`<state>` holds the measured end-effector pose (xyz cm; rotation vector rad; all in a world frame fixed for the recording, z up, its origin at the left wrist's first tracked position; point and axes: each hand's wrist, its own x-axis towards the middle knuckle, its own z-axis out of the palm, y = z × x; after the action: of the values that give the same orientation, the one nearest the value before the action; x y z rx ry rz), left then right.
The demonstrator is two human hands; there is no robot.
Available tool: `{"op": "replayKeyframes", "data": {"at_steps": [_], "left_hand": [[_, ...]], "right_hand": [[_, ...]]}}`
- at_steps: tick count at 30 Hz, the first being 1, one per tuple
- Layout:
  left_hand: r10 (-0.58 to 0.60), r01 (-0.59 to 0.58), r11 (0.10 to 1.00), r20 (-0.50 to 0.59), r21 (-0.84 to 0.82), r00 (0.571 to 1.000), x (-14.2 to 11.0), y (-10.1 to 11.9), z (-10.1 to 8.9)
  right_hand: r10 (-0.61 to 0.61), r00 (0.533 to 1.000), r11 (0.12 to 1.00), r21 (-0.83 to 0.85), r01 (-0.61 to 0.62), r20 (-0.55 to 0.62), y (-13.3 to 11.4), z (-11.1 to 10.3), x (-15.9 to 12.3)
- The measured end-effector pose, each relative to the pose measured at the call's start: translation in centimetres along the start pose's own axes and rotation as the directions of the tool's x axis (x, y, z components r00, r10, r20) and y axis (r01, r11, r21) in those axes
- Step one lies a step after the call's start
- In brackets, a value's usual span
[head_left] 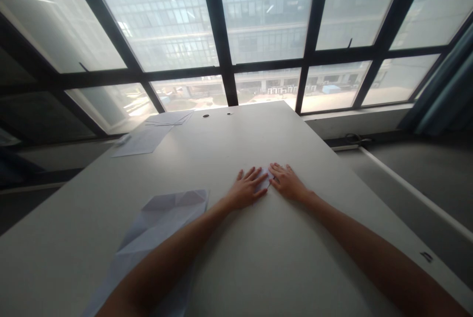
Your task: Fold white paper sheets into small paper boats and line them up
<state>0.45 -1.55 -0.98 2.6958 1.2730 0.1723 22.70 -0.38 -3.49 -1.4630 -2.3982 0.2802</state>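
Note:
A small piece of white paper (264, 179) lies flat on the white table (244, 253), mostly covered by my hands. My left hand (247, 189) rests palm down over its left part, fingers spread. From the right, my right hand (287, 182) presses on the paper's other side, its fingers stretched out. The two hands nearly meet at the fingertips. Whether the paper is folded is hard to make out under them. Beneath my left forearm lies a large creased sheet of paper (162, 218) with fold lines across it.
Flat sheets of paper (144, 140) lie at the table's far left, with a small pale object (123, 139) on their edge. Two round holes (206, 116) show near the far edge. A dark mark (426, 256) is near the right edge. Tall windows (266, 11) stand behind.

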Motion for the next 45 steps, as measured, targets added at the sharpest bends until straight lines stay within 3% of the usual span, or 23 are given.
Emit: {"op": "replayKeyframes", "data": {"at_steps": [45], "left_hand": [[0.005,-0.004,1.000,0.011,-0.027,1.000,0.12,-0.17,-0.17]], "right_hand": [[0.008,1.000,1.000,0.011,-0.008,-0.019,-0.38,-0.48,-0.15]]}}
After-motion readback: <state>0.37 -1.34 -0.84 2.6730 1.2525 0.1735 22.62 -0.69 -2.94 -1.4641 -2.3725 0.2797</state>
